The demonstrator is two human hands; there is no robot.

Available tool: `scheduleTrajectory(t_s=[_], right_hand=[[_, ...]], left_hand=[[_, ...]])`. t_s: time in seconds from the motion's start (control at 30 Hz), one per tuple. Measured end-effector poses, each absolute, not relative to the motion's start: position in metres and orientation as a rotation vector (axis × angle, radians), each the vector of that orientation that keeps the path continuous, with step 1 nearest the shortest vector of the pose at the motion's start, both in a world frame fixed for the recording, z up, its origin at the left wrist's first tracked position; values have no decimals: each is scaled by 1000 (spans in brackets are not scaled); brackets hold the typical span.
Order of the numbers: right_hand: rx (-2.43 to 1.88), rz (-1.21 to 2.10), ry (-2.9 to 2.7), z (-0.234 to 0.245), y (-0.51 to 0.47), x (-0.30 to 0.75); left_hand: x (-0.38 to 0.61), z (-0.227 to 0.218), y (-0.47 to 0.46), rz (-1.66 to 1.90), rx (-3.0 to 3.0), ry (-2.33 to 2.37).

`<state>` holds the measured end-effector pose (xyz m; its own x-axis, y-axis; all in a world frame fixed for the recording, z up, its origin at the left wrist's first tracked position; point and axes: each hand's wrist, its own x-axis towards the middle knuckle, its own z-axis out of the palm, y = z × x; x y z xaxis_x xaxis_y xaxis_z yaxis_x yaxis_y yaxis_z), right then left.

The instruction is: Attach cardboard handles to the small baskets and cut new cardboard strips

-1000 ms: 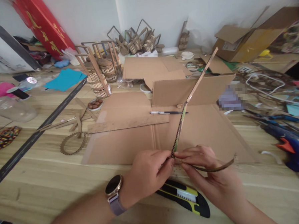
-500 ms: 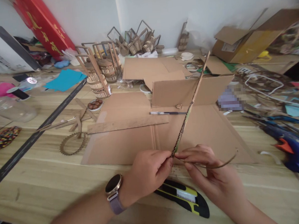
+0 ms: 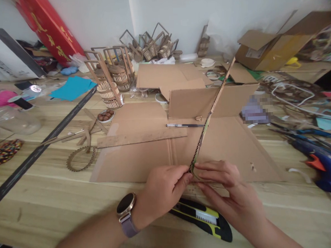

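Observation:
A long, narrow strip of corrugated cardboard slants from my hands up to the far right, its ridged edge showing. My left hand, with a watch at the wrist, pinches the near end between thumb and fingers. Close beside it, my right hand has its thumb and fingertips closed on a thin layer that bends away from the strip's near end. The inner side of that layer looks greenish; its loose end is hidden by my right hand. Below my hands lies a black and yellow utility knife, partly covered by my left hand.
A large cardboard sheet lies ahead with a pen and a flat cardboard strip on it. Small baskets, a bowl of brown nuts and a ridged ring stand left. A blue glue gun lies right.
My right hand has shifted its grip on the thin layer, its fingers now straighter. The layer's loose end, earlier curling out to the right, no longer shows. My left hand has barely moved.

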<state>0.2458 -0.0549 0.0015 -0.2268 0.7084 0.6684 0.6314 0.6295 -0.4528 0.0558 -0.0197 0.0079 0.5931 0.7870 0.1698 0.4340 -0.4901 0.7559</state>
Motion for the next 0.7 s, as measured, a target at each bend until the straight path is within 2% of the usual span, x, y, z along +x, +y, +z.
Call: scheduleTrajectory(t_s=[0.53,0.7], right_hand=[[-1087,35,-1935,4,-53,247],[-1112,114,-1885,3,-55,248]], left_hand=[[55,8,-22,648,2172,939],[56,9,-20,684,2180,921]])
